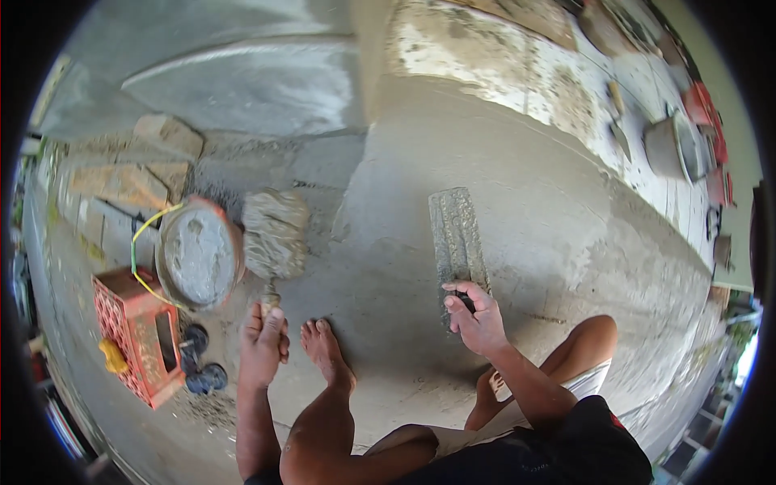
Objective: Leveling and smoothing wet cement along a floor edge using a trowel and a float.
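From my remote view, the long rectangular plastering trowel point(454, 218) lies right of centre in the frame, its long axis running nearly up and down, most of its blade reaching above the fingers; my right hand point(478, 322) is the nearer, fingers curled round its grip. Well apart to the left, my left hand point(262, 343) has its fingers wrapped around the handle of a mortar-covered hand trowel point(276, 234), just beside the mortar bucket point(235, 250), with a red crate point(166, 376) lower left
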`<action>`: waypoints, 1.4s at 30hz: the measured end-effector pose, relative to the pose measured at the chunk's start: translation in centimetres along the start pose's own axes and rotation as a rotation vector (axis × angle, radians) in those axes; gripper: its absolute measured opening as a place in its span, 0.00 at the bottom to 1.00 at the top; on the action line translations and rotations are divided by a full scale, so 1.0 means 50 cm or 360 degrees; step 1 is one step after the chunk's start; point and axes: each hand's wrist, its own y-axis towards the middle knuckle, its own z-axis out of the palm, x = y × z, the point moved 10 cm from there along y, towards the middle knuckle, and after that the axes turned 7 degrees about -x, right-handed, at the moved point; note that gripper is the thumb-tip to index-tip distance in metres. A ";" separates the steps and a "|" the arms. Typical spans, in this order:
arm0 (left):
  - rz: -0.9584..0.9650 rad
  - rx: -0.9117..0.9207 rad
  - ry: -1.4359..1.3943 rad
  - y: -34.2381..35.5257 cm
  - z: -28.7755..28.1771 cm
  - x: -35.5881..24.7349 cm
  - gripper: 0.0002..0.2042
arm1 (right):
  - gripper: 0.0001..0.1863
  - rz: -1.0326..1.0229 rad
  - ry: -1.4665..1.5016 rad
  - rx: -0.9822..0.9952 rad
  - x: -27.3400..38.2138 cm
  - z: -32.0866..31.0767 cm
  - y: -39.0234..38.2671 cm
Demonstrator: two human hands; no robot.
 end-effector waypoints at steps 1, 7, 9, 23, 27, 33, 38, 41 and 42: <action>-0.0102 0.0093 0.0162 -0.011 0.041 -0.002 0.09 | 0.15 -0.0049 -0.0105 -0.0039 -0.005 -0.027 -0.006; -0.0236 0.0740 0.0671 -0.058 0.339 -0.053 0.12 | 0.12 -0.0703 -0.0473 -0.0493 0.047 -0.182 -0.060; -0.0258 0.0823 0.0789 -0.078 0.436 -0.056 0.13 | 0.14 -0.0753 -0.0450 -0.0556 0.058 -0.225 -0.081; 0.0338 0.1102 0.1333 -0.240 0.934 -0.035 0.14 | 0.20 -0.0287 -0.1145 -0.0566 -0.027 -0.556 0.002; 0.0271 0.1050 0.1299 -0.271 0.960 -0.029 0.15 | 0.20 -0.0255 -0.0928 -0.0792 -0.078 -0.691 0.064; -0.0086 0.0883 0.1068 -0.315 0.894 -0.064 0.13 | 0.23 -0.0067 -0.0600 -0.1236 -0.198 -0.880 0.137; -0.0054 0.0762 0.0995 -0.332 0.764 -0.110 0.11 | 0.23 -0.0022 -0.0470 -0.1498 -0.202 -1.071 0.139; -0.0028 0.0678 0.0823 -0.311 0.726 -0.108 0.11 | 0.24 -0.0183 -0.0471 -0.1302 -0.171 -0.994 0.133; -0.0019 0.0619 0.0747 -0.300 0.718 -0.106 0.11 | 0.23 -0.0281 -0.0467 -0.1160 -0.160 -0.924 0.123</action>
